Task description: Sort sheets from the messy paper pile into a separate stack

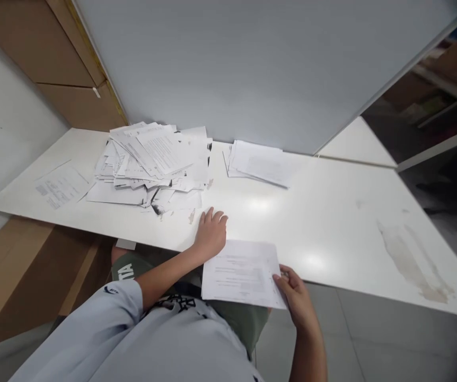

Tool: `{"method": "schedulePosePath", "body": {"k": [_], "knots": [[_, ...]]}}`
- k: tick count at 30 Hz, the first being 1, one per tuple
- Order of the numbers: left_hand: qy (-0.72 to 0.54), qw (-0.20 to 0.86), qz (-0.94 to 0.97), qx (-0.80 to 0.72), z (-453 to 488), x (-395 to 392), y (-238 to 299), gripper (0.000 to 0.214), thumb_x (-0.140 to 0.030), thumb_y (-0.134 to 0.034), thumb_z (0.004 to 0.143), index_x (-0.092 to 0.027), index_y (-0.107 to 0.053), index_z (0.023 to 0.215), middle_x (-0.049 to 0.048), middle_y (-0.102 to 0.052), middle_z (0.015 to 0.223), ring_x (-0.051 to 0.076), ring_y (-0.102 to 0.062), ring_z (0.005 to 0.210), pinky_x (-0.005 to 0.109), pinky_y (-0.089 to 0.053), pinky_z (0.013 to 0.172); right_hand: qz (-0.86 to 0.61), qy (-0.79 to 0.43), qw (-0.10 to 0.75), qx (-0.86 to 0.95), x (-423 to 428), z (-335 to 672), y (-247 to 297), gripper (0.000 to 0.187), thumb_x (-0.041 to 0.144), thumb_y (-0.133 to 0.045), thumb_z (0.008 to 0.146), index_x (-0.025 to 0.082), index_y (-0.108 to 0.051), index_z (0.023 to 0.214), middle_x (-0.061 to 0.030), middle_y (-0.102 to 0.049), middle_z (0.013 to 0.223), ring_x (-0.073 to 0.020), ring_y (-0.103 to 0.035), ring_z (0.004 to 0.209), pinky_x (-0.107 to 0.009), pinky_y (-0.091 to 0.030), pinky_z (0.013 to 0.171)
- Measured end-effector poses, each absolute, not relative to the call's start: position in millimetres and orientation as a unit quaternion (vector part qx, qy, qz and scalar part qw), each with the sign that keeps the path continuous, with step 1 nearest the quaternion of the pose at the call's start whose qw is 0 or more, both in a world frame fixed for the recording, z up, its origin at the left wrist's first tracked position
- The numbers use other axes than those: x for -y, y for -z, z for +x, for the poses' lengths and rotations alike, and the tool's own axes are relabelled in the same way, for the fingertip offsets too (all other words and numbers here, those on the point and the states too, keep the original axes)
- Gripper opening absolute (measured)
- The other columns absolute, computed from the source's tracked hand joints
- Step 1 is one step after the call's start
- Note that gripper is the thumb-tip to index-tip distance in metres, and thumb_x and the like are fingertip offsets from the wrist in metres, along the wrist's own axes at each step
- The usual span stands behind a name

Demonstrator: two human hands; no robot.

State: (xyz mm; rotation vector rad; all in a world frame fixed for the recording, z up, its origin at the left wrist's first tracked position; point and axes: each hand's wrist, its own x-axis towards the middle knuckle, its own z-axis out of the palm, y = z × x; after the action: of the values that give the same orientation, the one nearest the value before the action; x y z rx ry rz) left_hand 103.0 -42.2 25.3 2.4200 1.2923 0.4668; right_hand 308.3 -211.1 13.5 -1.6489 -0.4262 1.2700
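Printed sheets of paper (240,273) hang partly over the near edge of the white table, in front of my body. My right hand (295,297) grips their right edge, thumb on top and the other fingers underneath. At their upper left corner, my left hand (211,233) rests on the tabletop with its fingers slightly bent and apart. Beyond that hand lies a messy heap of papers (152,159), some with dark printed patches. A smaller stack of sheets (258,163) sits farther back, against the grey panel.
The white table (324,223) runs across the view, with a worn patch (411,260) at its right. A loose printed sheet (63,183) lies at the far left. A grey panel (228,69) stands behind, and cardboard boxes (69,101) are at the back left.
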Motion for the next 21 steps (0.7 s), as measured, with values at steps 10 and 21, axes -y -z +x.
{"method": "schedulePosePath", "body": {"k": [10, 21], "knots": [[-0.192, 0.196, 0.848, -0.454, 88.5, 45.1, -38.7, 0.055, -0.044, -0.035, 0.099, -0.021, -0.035, 0.150, 0.0118, -0.029, 0.159, 0.037, -0.011, 0.150, 0.064, -0.015, 0.118, -0.758, -0.181, 0.592, 0.204, 210.0, 387.3, -38.3, 0.040, 0.049, -0.079, 0.061, 0.027, -0.067, 0.092, -0.0009, -0.065, 0.066, -0.0215, -0.056, 0.052, -0.034, -0.045, 0.044], [-0.158, -0.007, 0.757, -0.634, -32.4, -105.6, -53.5, 0.065, -0.037, -0.046, 0.092, -0.003, -0.037, 0.146, 0.0228, -0.026, 0.158, 0.038, -0.017, 0.149, 0.054, -0.014, 0.120, -0.755, -0.114, 0.603, 0.229, -93.0, 428.4, -38.8, 0.035, 0.031, -0.053, 0.067, 0.016, -0.059, 0.098, -0.0007, -0.052, 0.071, -0.0222, -0.056, 0.071, -0.041, -0.052, 0.065]]}}
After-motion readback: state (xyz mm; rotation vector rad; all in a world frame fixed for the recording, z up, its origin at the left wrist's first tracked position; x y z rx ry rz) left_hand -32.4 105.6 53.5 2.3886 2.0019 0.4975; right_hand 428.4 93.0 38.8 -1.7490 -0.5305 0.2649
